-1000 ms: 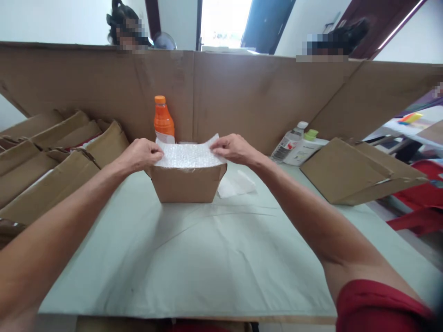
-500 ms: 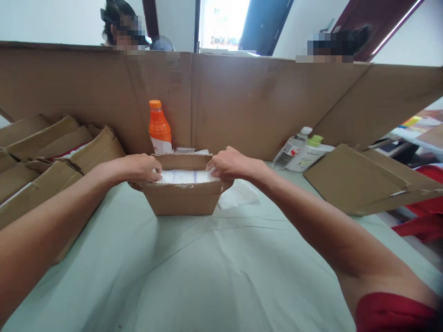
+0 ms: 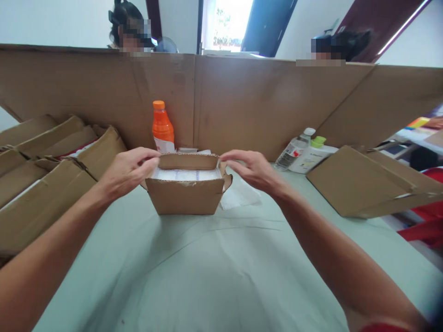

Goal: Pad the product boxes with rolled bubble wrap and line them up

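A small open cardboard box (image 3: 187,197) stands on the pale green table (image 3: 214,267) in front of me. White bubble wrap (image 3: 187,174) lies inside it, below the rim. My left hand (image 3: 126,173) hovers at the box's left side with fingers spread, its fingertips close to the left flap. At the right side my right hand (image 3: 252,169) is open too, fingers curved over the right flap. Neither hand holds anything.
An orange bottle (image 3: 162,128) stands behind the box against a tall cardboard wall (image 3: 242,101). Flattened boxes (image 3: 44,166) are stacked at left. A clear bottle (image 3: 294,150), a white bottle (image 3: 313,154) and another flat carton (image 3: 367,182) lie at right. Two people sit beyond the wall.
The bubble wrap was held above the box, then pressed down into it. Both hands have now let go of it and drawn back to the box's sides.
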A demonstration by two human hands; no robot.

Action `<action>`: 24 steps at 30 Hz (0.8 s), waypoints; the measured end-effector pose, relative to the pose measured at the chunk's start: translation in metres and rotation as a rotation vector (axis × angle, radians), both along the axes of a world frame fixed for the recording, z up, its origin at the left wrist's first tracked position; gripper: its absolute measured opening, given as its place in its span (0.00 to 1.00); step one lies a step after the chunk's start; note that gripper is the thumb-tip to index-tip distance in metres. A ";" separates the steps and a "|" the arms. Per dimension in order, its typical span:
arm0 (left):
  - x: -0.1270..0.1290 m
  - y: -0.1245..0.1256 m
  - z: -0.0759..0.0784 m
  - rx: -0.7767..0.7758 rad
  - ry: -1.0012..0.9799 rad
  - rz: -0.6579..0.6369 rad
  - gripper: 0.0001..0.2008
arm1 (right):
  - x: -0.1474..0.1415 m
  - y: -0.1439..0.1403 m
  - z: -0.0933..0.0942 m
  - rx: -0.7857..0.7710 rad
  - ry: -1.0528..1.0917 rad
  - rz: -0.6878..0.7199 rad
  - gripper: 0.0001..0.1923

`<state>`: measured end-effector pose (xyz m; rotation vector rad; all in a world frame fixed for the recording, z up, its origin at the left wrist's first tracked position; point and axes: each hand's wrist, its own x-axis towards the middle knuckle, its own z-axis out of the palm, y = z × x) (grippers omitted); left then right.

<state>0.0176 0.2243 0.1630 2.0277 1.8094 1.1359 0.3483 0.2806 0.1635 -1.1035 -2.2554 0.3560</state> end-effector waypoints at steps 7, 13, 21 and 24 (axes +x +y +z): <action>-0.011 -0.039 -0.100 -0.087 -0.462 0.208 0.33 | 0.033 -0.046 -0.100 -0.268 0.212 -0.162 0.25; 0.029 -0.013 -0.116 -0.175 -0.612 0.130 0.30 | -0.023 -0.037 -0.119 -0.329 0.161 -0.223 0.18; -0.014 -0.138 -0.138 -0.322 -0.602 0.273 0.30 | -0.019 -0.158 -0.133 -0.005 0.102 -0.088 0.16; -0.038 -0.184 -0.142 -0.356 -0.559 0.408 0.30 | -0.021 -0.183 -0.143 0.031 0.092 0.023 0.27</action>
